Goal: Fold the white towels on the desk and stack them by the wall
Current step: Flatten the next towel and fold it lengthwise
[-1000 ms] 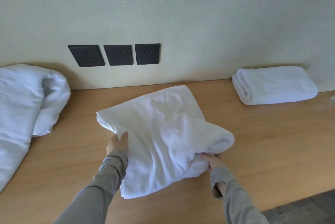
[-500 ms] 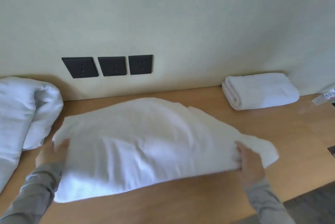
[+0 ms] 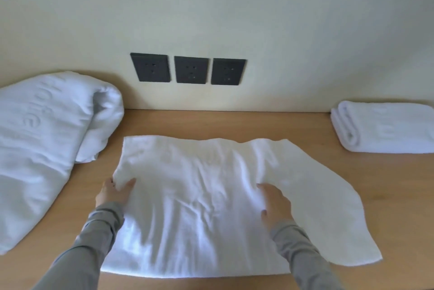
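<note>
Pale cream wall with 3 black sockets backs a light wooden desk. At the desk's middle a white terry towel lies spread flat and creased. The left hand pinches its left edge, thumb on top. The right hand rests palm down on it, fingers loosely straight, holding nothing. A folded white towel sits at the right against the wall, and a bulky white bundle lies at the left.

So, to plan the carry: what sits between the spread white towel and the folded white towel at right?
Only bare wooden desk separates the spread white towel from the folded white towel, in the head view.
</note>
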{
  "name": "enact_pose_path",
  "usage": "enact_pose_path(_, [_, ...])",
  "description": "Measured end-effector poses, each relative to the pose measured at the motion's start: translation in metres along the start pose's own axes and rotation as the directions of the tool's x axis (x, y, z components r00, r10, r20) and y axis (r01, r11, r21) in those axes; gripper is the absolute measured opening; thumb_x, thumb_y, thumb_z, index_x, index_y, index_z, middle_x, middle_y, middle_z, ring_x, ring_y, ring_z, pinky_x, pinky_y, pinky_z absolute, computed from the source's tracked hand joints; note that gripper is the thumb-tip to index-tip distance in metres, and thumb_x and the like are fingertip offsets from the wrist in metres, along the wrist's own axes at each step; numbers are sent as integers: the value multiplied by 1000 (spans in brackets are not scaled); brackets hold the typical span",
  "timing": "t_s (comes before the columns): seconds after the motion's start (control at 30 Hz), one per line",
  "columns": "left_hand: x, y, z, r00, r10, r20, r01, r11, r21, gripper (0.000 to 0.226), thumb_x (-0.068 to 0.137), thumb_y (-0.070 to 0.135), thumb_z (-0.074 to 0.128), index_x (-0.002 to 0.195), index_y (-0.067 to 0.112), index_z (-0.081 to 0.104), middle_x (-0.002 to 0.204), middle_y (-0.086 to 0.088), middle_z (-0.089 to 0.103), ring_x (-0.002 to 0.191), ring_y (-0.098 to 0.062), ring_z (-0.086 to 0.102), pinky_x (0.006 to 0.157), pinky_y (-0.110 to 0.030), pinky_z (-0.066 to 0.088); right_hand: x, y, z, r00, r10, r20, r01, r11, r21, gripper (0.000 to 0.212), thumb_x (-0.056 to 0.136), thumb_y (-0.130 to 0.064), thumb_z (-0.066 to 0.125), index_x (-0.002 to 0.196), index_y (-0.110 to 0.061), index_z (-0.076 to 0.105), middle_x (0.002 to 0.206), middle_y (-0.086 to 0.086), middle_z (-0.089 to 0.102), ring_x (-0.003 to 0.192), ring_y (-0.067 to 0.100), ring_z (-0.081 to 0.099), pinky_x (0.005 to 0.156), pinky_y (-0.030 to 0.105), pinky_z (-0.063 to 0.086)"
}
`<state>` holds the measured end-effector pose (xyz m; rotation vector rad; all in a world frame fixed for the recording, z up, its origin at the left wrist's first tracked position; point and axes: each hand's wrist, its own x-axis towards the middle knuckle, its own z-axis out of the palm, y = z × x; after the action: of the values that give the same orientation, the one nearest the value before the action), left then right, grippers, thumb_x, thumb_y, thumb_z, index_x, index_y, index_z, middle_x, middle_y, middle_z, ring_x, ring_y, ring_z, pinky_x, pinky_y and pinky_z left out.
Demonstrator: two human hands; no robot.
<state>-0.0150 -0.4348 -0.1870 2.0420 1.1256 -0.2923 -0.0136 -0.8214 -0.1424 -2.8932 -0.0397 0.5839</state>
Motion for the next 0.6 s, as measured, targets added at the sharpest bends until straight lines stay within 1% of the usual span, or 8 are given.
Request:
enact_pose_path(0.1, [13, 6, -9, 1000, 13, -11, -14, 995, -103, 56, 84, 44, 64, 126, 9, 50, 119, -17, 59, 106, -40, 54, 92, -43, 43, 26, -48, 7, 989, -143, 25, 144, 989, -24, 61, 88, -13, 43, 144, -25, 22, 151, -7, 21, 141, 10, 15, 112, 32, 18])
enact_pose_path(0.23, [39, 26, -13, 999, 13, 49, -1, 972, -237, 56, 85, 42, 64, 128, 8, 53, 127, -15, 58, 114, -35, 53, 97, -36, 40, 50, -98, 20, 954, -289, 84, 294, 955, -53, 55, 88, -12, 39, 141, -23, 28, 148, -3, 24, 139, 11, 16, 113, 35, 16])
enact_pose_path(0.33, [53, 40, -12, 996, -6, 84, 35, 940, -340, 59, 83, 38, 67, 131, 7, 52, 132, -13, 55, 116, -32, 53, 97, -33, 40, 66, -127, 22, 933, -351, 76, 357, 931, -81, 52, 89, -13, 39, 139, -22, 32, 145, -3, 29, 136, 14, 20, 109, 32, 20])
enact_pose_path(0.4, [54, 46, -10, 995, 0, 100, 41, 910, -412, 59, 80, 29, 72, 130, 7, 50, 130, -14, 56, 112, -32, 56, 94, -34, 44, 78, -146, 17, 923, -382, 53, 385, 921, -68, 47, 90, -15, 40, 136, -22, 36, 142, -2, 33, 133, 16, 26, 102, 29, 25])
enact_pose_path(0.43, [51, 49, -10, 995, 19, 97, 25, 901, -434, 57, 78, 23, 74, 128, 7, 51, 126, -14, 58, 108, -32, 58, 92, -35, 46, 84, -155, 13, 920, -391, 40, 392, 919, -44, 44, 91, -16, 40, 134, -21, 38, 141, -2, 35, 131, 18, 28, 100, 29, 27])
enact_pose_path(0.5, [38, 54, -10, 991, 123, 53, -89, 902, -422, 47, 76, 12, 74, 118, 11, 53, 111, -12, 62, 99, -32, 60, 86, -37, 49, 94, -173, 1, 923, -385, 8, 383, 920, 83, 40, 94, -18, 42, 134, -19, 40, 139, 0, 37, 130, 21, 30, 100, 31, 28])
enact_pose_path(0.57, [18, 57, -9, 966, 258, 1, -237, 888, -394, 35, 75, 8, 70, 104, 18, 53, 91, 0, 59, 87, -28, 59, 76, -33, 48, 101, -192, -12, 926, -375, -34, 368, 882, 294, 41, 95, -18, 46, 135, -16, 41, 139, 2, 41, 131, 22, 32, 105, 35, 28])
enact_pose_path(0.6, [6, 57, -8, 949, 316, -23, -300, 876, -379, 33, 75, 6, 69, 99, 22, 52, 85, 6, 57, 81, -23, 57, 71, -30, 45, 104, -202, -19, 922, -384, -43, 370, 845, 385, 42, 94, -18, 48, 136, -15, 41, 140, 3, 42, 131, 22, 34, 108, 37, 27])
